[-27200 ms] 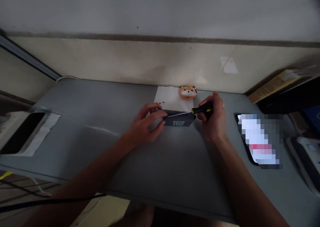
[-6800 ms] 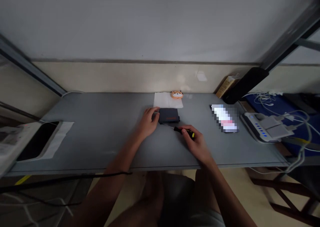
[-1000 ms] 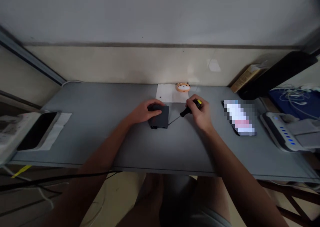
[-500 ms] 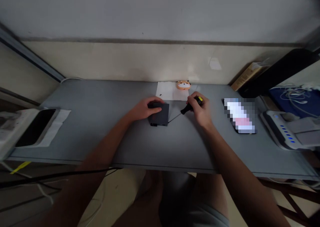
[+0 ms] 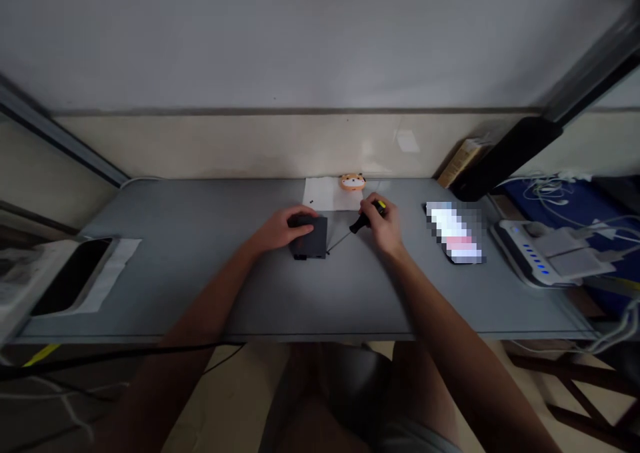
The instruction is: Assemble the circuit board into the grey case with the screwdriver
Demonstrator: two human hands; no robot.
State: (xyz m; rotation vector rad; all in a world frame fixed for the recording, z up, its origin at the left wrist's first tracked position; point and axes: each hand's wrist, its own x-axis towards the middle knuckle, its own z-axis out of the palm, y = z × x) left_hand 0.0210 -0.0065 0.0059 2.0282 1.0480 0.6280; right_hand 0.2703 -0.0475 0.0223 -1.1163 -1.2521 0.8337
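My left hand (image 5: 287,228) grips a small dark grey box-shaped device (image 5: 316,238) from its left side, thumb on top and fingers along the far edge. The device rests on the grey desk (image 5: 200,260). In my right hand (image 5: 384,225) is a screwdriver (image 5: 361,222) with a black and yellow handle, its thin shaft slanting down to the left. The tip is at the device's near right corner, where a tiny dark speck shows; I cannot tell whether it is a screw. Behind the device, small dark bits (image 5: 311,202) lie on a white paper sheet (image 5: 325,190).
An orange animal-faced case (image 5: 353,182) sits at the paper's back right. To the right are a lit phone (image 5: 455,233) and a power strip (image 5: 533,256) with plugs and cables. A dark phone-like device (image 5: 73,276) lies at the far left. The wall (image 5: 225,146) borders the desk's back.
The camera view has turned, so the whole scene sits lower and mostly further left. Both hands keep their grips, and the screwdriver tip stays at the same corner of the device.
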